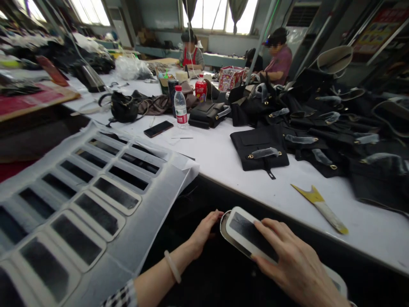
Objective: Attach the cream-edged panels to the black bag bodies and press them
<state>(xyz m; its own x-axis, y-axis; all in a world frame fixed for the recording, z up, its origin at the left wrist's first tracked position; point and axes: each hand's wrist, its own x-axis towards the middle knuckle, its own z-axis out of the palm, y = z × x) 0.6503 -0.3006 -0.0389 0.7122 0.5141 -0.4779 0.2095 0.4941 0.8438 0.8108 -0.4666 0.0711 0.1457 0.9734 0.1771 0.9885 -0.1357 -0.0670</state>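
Observation:
My right hand [286,251] grips a rounded white-bordered panel with a dark centre [244,228], thumb on the near edge and fingers across the top. Beneath it shows a similar rounded piece with a beige-grey face and pale rim [228,232]. My left hand [206,230] has its fingertips closed at the far left end of this lower piece; the thumb is mostly hidden. Part of another white-edged piece [338,281] shows beyond my right wrist. On the left, several matching panels [87,215] lie in rows on a translucent white sheet [147,221].
On the white table [211,149] lie black bags with wrapped handles [260,149], a yellow-ended scraper-like tool [319,207], a phone [159,128] and a water bottle [180,106]. Two people sit across the room. A dark gap separates the sheet from the table.

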